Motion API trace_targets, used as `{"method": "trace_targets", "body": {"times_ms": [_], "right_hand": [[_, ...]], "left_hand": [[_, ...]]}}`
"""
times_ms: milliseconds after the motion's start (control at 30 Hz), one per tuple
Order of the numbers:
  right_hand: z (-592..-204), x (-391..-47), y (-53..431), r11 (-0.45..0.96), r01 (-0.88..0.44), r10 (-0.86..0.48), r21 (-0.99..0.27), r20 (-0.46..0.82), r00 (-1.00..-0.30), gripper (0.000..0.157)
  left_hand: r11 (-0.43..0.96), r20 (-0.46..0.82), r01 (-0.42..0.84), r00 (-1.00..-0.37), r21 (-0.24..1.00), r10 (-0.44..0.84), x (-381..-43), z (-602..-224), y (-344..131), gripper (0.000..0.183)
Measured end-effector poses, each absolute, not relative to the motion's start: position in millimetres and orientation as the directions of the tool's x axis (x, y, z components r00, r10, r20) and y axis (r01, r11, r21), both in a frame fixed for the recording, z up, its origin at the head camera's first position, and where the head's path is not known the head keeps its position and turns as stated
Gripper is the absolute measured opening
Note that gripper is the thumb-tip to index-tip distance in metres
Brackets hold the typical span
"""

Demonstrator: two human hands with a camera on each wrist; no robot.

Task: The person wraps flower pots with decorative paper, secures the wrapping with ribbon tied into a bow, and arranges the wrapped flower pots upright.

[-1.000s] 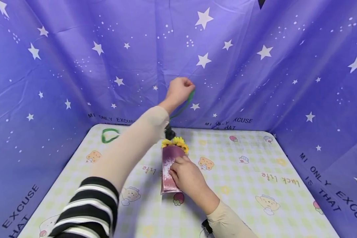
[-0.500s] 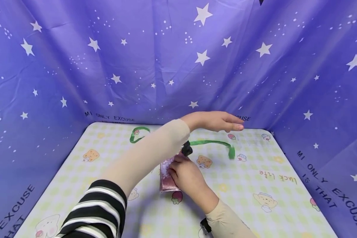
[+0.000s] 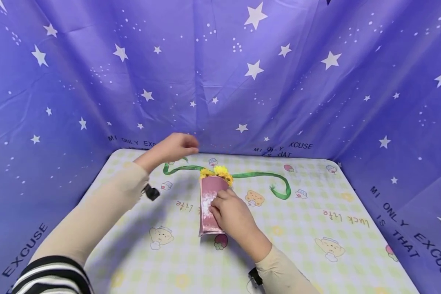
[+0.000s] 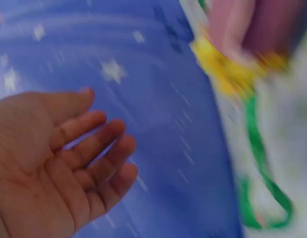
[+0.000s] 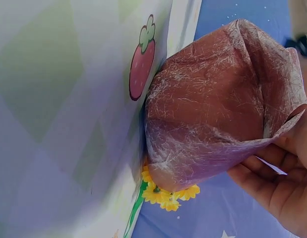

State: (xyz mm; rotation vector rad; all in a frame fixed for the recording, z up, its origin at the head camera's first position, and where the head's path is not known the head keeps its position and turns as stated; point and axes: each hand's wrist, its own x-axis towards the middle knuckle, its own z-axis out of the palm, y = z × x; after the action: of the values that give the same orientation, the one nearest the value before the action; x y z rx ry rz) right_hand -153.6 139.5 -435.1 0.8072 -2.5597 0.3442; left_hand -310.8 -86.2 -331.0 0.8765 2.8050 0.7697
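A small bouquet lies on the table, its yellow flowers (image 3: 220,171) peeking out of the far end of a pink wrapping paper (image 3: 209,196). My right hand (image 3: 237,214) holds the wrapper's near right side; in the right wrist view its fingers (image 5: 265,181) curl around the paper's edge, and the wrapper's near end gapes. A green ribbon (image 3: 259,174) stretches out to both sides at the flowers, its middle hidden behind them. Up over the table's back left, my left hand (image 3: 170,148) holds nothing; its fingers look relaxed in the left wrist view.
The table wears a checked cloth (image 3: 297,245) with cartoon prints. A purple curtain (image 3: 220,73) with white stars rises right behind the table's back edge and along both sides.
My left hand held the green ribbon up high, let it drop to the right of the flowers, then swung back left. My right hand stays on the bouquet wrapper.
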Motion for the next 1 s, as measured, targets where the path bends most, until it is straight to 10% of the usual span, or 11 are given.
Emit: {"method": "trace_targets", "body": {"times_ms": [267,733,1000], "right_hand": [[-434.2,-151.9,143.0,0.807,-0.579,-0.468,-0.119,0.468,-0.749,0.007],[-440.8,-152.6,138.1,0.788,-0.597,-0.468,-0.147,0.487,-0.738,0.006],[-437.7,-152.5,141.5,0.797,-0.589,-0.462,-0.135,0.492,-0.738,0.007]], "left_hand": [[0.846,-0.004,0.199,-0.973,0.495,0.231,-331.8,-391.3,-161.3,0.015],[0.916,-0.044,0.087,-0.993,0.392,0.114,-373.4,-449.9,-153.3,0.029],[0.714,-0.032,-0.042,-0.999,0.699,-0.027,-365.2,-447.4,-156.6,0.018]]}}
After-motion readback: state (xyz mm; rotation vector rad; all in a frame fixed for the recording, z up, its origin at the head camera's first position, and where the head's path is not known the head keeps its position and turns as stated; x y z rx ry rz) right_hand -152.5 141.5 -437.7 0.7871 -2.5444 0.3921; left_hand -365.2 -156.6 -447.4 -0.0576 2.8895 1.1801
